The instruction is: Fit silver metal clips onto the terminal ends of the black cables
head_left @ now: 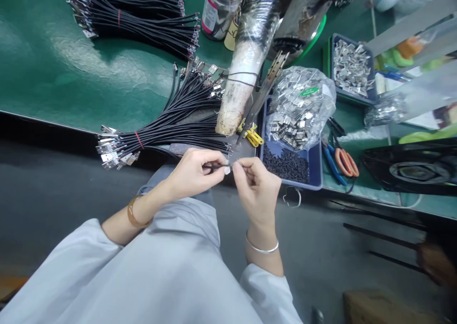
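My left hand (196, 171) is closed, pinching a thin black cable (214, 167) near its end. Just to the right, my right hand (255, 183) pinches at the tip of that cable; whatever sits between its fingertips is too small to make out. Both hands meet in front of the table's edge. Behind the left hand lies a bundle of black cables (171, 128) tied with a red band, silver metal connectors (110, 150) at its left end. Bare wire ends show on several cables close above my fingers.
A blue tray (316, 171) holds small black tubes (285, 164) and a bag of metal connectors (302, 105). A wrapped duct (239, 81) and a metal bar (266, 93) slope down above my hands. Pliers (333, 162) and scissors (346, 162) lie right; more cable bundles (143, 24) lie back left.
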`<state>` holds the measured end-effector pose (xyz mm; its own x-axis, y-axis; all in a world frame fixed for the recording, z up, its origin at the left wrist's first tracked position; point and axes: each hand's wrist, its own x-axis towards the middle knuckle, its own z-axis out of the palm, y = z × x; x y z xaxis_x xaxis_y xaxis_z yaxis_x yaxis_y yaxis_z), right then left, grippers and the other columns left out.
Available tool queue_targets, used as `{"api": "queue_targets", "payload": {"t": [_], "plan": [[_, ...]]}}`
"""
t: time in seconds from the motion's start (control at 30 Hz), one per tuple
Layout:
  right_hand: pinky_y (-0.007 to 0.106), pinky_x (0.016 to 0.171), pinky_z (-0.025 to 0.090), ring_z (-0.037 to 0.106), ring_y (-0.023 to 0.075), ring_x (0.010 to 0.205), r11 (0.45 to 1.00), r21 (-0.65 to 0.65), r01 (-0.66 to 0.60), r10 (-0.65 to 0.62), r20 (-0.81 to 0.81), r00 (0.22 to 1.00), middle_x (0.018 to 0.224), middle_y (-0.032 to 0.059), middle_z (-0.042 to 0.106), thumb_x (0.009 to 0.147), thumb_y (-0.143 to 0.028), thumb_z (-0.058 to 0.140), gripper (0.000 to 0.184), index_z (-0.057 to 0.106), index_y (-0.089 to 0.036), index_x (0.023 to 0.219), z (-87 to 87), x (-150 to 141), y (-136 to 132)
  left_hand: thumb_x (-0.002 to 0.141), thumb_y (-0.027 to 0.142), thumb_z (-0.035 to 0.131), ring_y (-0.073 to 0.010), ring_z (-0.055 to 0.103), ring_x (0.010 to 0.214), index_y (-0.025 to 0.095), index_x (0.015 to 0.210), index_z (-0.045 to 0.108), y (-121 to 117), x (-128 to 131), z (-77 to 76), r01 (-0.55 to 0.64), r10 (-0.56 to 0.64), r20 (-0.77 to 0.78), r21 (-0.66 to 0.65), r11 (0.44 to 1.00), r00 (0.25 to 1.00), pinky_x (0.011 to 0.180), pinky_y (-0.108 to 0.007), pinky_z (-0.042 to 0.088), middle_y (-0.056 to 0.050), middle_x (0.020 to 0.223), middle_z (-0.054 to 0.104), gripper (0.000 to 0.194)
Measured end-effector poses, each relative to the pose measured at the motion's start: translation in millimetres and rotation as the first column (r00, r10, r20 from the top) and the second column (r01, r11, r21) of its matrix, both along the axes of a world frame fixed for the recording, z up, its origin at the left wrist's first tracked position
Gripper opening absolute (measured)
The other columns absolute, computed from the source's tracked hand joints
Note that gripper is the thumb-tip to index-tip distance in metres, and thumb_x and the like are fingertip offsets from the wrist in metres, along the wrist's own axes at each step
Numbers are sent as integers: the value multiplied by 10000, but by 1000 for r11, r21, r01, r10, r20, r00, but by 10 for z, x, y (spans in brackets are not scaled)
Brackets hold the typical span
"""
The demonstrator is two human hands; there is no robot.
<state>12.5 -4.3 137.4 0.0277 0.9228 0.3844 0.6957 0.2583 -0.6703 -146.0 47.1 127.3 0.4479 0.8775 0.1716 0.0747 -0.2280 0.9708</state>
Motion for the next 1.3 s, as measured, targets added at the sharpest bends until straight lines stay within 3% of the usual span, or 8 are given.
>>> {"api": "queue_targets", "payload": {"t": [0.23,0.4,0.5,0.63,0.77,0.9,1.17,1.3], "plan": [[263,471,374,489,120,460,911,94,401,-396,-68,916,549,-31,577,903,-402,620,236,646,-221,755,137,437,83,750,309,801,-88,513,536,136,649,700,183,-223,54,399,-332,251,-302,866,909,524,-204,421,-9,604,626,224],[300,572,400,460,115,503,902,-243,356,-302,233,924,694,24,705,764,-457,710,263,697,-198,720,89,941,459,790,249,764,-97,536,544,138,688,743,272,-266,219,549,-531,140,-206,810,836,537,-211,422,-24,620,659,152],[286,568,373,449,102,497,856,-447,259,-180,211,961,697,15,693,726,-426,737,249,688,-182,714,84,1044,610,845,164,672,-114,584,628,156,711,729,205,-184,254,447,-438,-111,78,891,892,611,-220,418,-29,689,689,145],[280,584,347,454,110,513,847,-488,213,-84,272,959,597,-17,610,723,-360,704,201,625,-194,642,154,1016,618,893,177,570,-122,540,608,160,692,672,84,-30,96,223,-147,-248,312,924,958,587,-239,350,-31,681,659,226],[283,565,333,425,119,481,887,-328,326,-235,287,929,517,-45,519,751,-401,677,215,608,-212,675,147,951,470,849,237,607,-93,472,559,161,754,674,42,63,-65,3,3,-63,96,995,998,573,-211,357,18,618,594,139],[277,520,349,443,115,484,898,-80,434,-432,34,901,619,-17,589,765,-490,689,292,608,-216,708,76,841,291,742,254,623,-76,437,543,154,699,621,59,85,-65,-44,55,79,-128,991,995,527,-196,337,33,594,533,108],[271,589,503,663,153,674,971,-83,225,-240,-373,896,790,29,743,774,-377,764,168,748,-211,792,-91,290,83,730,251,609,-58,326,505,166,648,553,50,105,-76,-112,123,76,-146,983,989,491,-203,250,60,549,424,130],[267,554,452,592,128,589,924,19,382,-360,-294,885,751,17,734,814,-328,734,138,783,-204,847,-92,217,65,735,237,608,-57,329,509,164,637,548,46,103,-79,-95,104,67,-128,987,992,497,-204,259,63,547,417,136]]}}
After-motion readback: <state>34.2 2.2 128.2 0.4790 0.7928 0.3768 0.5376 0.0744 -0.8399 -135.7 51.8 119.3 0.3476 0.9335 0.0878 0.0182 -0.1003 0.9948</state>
